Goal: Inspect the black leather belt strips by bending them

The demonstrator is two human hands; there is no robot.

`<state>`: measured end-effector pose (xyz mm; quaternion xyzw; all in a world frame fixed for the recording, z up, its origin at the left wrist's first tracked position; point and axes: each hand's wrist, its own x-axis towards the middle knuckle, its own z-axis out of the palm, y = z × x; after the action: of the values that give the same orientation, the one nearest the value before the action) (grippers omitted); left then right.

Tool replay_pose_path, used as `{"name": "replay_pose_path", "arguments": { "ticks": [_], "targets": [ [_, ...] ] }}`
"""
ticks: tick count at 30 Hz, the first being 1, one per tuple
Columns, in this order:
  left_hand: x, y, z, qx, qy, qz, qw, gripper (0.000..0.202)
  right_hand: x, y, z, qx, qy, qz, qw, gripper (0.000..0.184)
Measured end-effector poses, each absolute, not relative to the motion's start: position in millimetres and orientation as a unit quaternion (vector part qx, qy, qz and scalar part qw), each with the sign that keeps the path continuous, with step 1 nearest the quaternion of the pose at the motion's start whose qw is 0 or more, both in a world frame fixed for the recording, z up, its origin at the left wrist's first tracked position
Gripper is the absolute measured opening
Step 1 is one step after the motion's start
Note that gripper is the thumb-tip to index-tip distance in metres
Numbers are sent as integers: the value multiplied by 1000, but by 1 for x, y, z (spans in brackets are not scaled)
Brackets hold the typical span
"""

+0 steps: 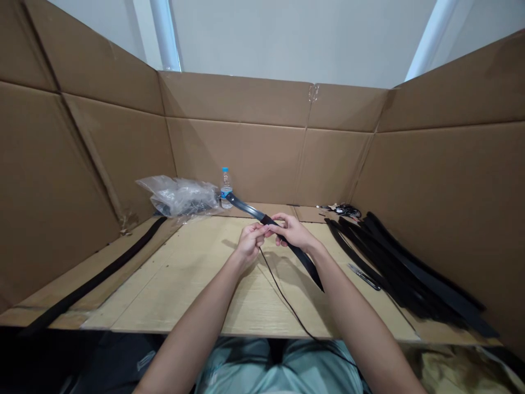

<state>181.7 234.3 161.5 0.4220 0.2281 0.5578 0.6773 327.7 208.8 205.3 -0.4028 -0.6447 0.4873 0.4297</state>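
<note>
A long, slightly curved black strip (304, 261) slants across the middle, its far part glossy and its near part matt. My right hand (293, 230) is closed around it at mid-length, thumb on top. Close against it, my left hand (249, 242) pinches at the strip's side, the fingertips of both hands meeting by a dark band (267, 220). From under my left fingers a thin black cord (283, 295) runs down over the table edge to my lap. What exactly the left fingertips pinch is partly hidden; the cord comes out right there.
Several black curved strips (402, 268) lie piled at right, with scissors (364, 277) beside them and tangled black cords (344, 210) behind. One strip (106, 273) lies at left. A clear plastic bag (180, 196) and water bottle (225, 183) stand near the back cardboard wall (241, 148).
</note>
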Motion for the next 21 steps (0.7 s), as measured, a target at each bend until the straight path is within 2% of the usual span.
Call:
{"name": "replay_pose_path", "arguments": {
  "ticks": [2,5,17,21],
  "targets": [
    [182,234,161,422,223,559,679,48,325,210,208,-421,-632,489,429,25],
    [184,234,160,421,223,558,679,47,321,213,211,-449,-607,489,436,24],
    [188,233,158,405,202,584,674,48,313,217,203,-466,-599,425,494,50],
    [187,235,158,395,199,606,661,49,315,216,204,-413,-633,418,504,52]
  ]
}}
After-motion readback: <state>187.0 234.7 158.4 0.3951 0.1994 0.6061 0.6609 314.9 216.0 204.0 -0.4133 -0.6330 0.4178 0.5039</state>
